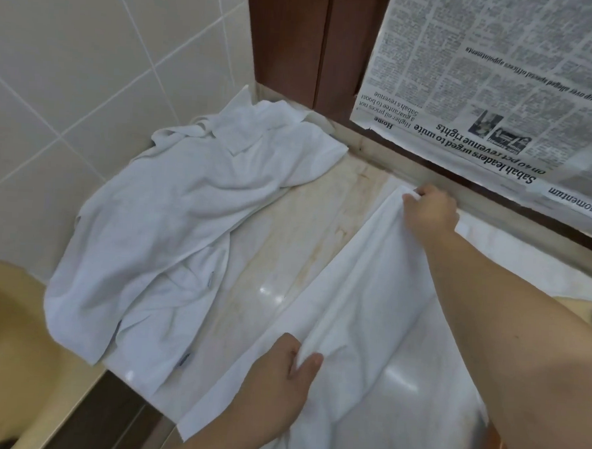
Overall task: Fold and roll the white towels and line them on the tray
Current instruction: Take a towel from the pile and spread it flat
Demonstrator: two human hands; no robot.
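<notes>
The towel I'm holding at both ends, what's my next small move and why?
Probably carry the raised fold across and lay it flat. Your right hand pinches the far end and your left hand the near end of the towel, whose long ridge is lifted off the counter, with the fold unfinished.

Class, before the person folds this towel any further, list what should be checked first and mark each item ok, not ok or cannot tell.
1. Left hand grips the near part of the towel: ok.
2. Right hand pinches the towel's far corner: ok.
3. Towel lies flat and smooth: not ok, a ridge runs along it between the hands.
4. Bare counter beside the towel for folding: ok.
5. Pile of unfolded towels lies apart from the held towel: ok.
6. Tray ready for the rolls: cannot tell, none in view.
</notes>
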